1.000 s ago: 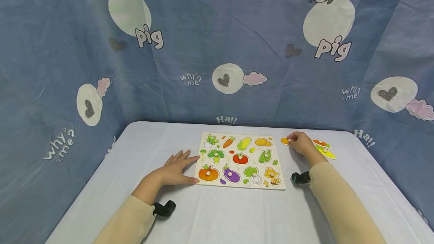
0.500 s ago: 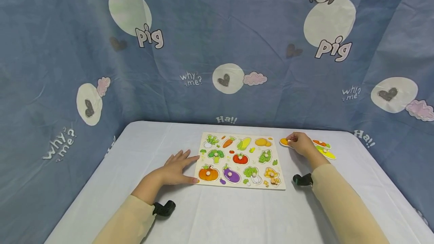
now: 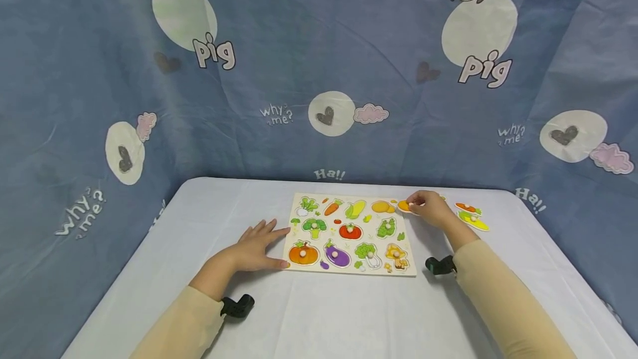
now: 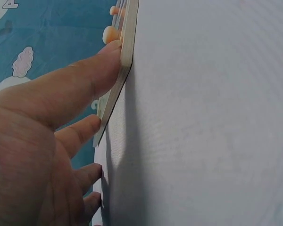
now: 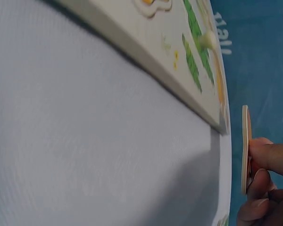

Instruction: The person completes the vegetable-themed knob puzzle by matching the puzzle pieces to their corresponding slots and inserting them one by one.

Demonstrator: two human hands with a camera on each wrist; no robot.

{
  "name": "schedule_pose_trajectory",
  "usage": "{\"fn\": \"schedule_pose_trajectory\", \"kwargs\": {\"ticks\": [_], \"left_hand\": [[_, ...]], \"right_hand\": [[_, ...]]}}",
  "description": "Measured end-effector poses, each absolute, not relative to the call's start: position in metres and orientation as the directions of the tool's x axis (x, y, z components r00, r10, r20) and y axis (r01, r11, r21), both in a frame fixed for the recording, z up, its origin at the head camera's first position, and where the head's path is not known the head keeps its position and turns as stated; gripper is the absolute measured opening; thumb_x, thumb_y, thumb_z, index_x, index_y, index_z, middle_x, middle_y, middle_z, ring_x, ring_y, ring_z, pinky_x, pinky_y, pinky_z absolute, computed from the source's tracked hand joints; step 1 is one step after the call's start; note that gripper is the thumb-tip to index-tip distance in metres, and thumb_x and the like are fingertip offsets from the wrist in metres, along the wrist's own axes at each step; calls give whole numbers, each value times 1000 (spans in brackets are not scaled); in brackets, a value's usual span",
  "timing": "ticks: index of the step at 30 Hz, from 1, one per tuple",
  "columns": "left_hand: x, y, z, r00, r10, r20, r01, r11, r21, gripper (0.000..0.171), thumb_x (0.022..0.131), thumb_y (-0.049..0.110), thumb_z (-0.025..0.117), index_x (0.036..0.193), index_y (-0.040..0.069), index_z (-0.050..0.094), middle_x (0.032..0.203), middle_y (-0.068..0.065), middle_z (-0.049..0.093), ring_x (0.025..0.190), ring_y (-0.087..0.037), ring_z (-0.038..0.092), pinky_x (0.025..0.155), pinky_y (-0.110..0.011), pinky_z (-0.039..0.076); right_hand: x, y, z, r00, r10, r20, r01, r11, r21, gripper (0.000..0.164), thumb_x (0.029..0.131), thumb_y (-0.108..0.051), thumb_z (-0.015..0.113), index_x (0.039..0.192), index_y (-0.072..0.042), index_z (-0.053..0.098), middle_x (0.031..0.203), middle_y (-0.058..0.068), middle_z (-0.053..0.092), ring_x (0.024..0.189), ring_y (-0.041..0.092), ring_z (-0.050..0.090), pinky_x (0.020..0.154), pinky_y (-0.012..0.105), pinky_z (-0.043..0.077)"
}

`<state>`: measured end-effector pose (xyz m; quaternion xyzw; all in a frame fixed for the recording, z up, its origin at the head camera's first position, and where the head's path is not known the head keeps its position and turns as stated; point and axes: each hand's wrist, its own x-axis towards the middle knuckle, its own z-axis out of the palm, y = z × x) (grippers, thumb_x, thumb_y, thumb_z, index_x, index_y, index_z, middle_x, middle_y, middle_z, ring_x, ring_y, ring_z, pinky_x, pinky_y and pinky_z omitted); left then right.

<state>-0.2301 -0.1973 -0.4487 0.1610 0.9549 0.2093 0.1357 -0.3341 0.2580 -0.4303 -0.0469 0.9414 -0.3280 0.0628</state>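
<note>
My right hand (image 3: 431, 208) pinches a flat orange-yellow potato puzzle piece (image 3: 404, 206) just off the top right corner of the wooden vegetable puzzle board (image 3: 376, 237). In the right wrist view the piece (image 5: 245, 150) is seen edge-on, raised above the table, with thumb and fingers at its face. Spread out at the board's left side, my left hand (image 3: 254, 251) touches the edge with its thumb and index finger. The left wrist view shows the thumb (image 4: 106, 68) against the board's rim. Knobbed pieces such as the tomato (image 3: 350, 231) and eggplant (image 3: 337, 255) sit in the board.
Right of my right hand, a carrot piece (image 3: 468, 208) and a yellow corn piece (image 3: 473, 221) lie on the white tablecloth (image 3: 339, 314). A bit of green shows behind the hand. A blue printed curtain (image 3: 279, 148) hangs behind the table.
My right hand has moved left with the potato piece, from the table beside the board to its top right corner. My left hand stays at the board's edge. The head view shifts slightly.
</note>
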Motion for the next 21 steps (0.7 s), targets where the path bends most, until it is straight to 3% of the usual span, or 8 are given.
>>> {"fn": "schedule_pose_trajectory", "kwargs": {"ticks": [21], "left_hand": [[-232, -197, -449, -906, 376, -193, 258, 855, 451, 91, 80, 59, 75, 154, 20, 41, 164, -21, 19, 151, -45, 6, 120, -63, 3]], "right_hand": [[-347, 211, -433, -971, -229, -72, -131, 755, -642, 13, 99, -12, 64, 106, -3, 69, 107, 16, 63, 96, 28, 56, 80, 41, 50]]}}
